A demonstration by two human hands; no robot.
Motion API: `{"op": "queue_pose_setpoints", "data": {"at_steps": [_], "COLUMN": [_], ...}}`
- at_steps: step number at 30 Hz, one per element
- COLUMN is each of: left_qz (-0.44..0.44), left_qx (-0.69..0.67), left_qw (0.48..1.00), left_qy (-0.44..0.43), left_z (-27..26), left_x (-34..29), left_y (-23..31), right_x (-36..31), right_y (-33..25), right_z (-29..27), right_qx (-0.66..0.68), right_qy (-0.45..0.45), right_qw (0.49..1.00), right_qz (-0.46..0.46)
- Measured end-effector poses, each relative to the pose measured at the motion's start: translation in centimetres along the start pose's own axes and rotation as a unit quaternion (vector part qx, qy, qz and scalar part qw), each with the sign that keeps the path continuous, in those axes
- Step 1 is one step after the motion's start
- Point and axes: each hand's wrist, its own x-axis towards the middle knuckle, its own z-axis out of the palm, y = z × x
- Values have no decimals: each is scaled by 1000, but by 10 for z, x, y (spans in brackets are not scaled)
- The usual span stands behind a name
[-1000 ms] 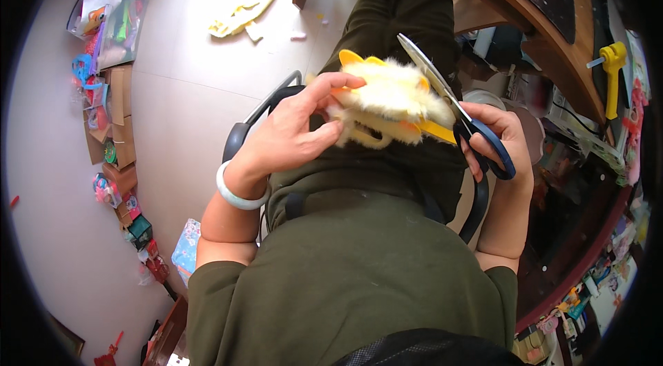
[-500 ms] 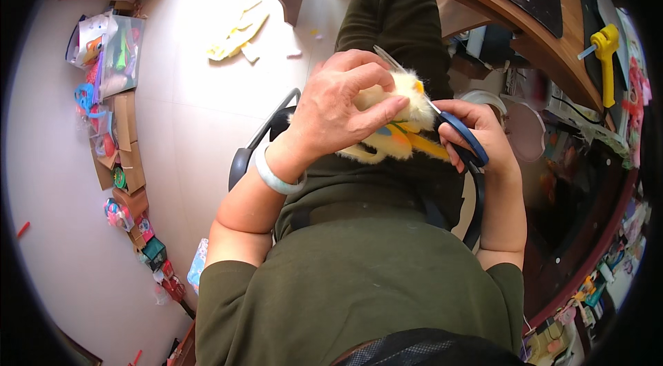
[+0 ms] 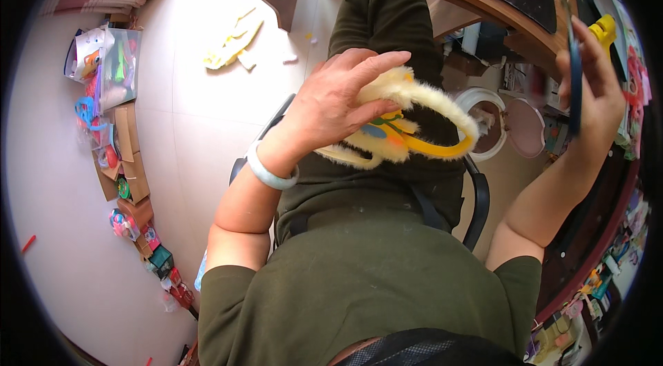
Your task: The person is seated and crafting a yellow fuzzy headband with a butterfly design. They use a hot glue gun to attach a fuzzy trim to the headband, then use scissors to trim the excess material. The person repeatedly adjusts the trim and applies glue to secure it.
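The left hand (image 3: 328, 100) grasps a fluffy pale-yellow plush piece (image 3: 395, 148) above the lap; the right hand (image 3: 599, 83) grips blue-handled scissors (image 3: 576, 86). A round white bin (image 3: 483, 153) contains pale crumpled material (image 3: 486, 121); a clear box (image 3: 133, 86) holds something green (image 3: 119, 65).

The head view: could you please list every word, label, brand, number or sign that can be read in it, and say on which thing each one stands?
None can be read.
Fuzzy yellow piece in the left hand: no lettering visible.
Scissors in the right hand: blurred, no marking readable.
White package by the wall: too small and blurred.
Small boxes lower along the wall: too small to read.
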Motion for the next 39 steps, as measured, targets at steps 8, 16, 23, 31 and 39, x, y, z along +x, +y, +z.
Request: {"op": "queue_pose_setpoints", "data": {"at_steps": [8, 16, 23, 31, 39], "left_qz": [-97, 64, 185, 137, 248], "left_qx": [-118, -45, 30, 42, 150], "left_qw": [982, 994, 982, 989, 957], "left_qy": [-113, -71, 5, 43, 21], "left_z": [-10, -3, 2, 7, 9], "left_x": [23, 27, 16, 20, 18], "left_y": [-30, -34, -48, -24, -34], "right_x": [104, 100, 69, 55, 57], "right_y": [73, 75, 127, 210, 217], "right_z": [2, 14, -87, -141, -143], "right_qx": [-388, -384, -399, -435, -473], "right_qy": [90, 90, 251, 192, 103], "right_qw": [917, 918, 879, 876, 875], "right_qz": [-38, -38, -78, 83, 12]}}
